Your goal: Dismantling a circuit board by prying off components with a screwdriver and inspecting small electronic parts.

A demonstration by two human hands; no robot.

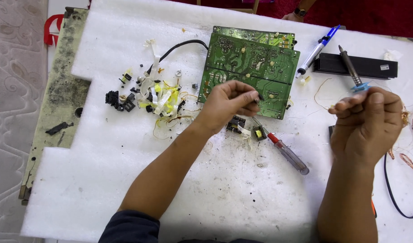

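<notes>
My left hand (229,102) hovers over the lower edge of a green circuit board (251,60), its fingertips pinched on a small dark component (260,97). My right hand (368,123) is a closed fist to the right of the board, gripping a soldering iron (350,67) whose metal shaft points up and away, with a blue collar just above my fingers. A thin copper wire (321,92) curls beside that hand. Two small transformers (236,124) lie just below my left hand.
A screwdriver with a red and clear handle (286,152) lies on the white foam sheet (103,180). A heap of yellow tape and black parts (158,96) sits left; a blue-tipped tool (315,50), black box (373,66), black cable (391,191) right. Another person's hand (291,16) is at the top.
</notes>
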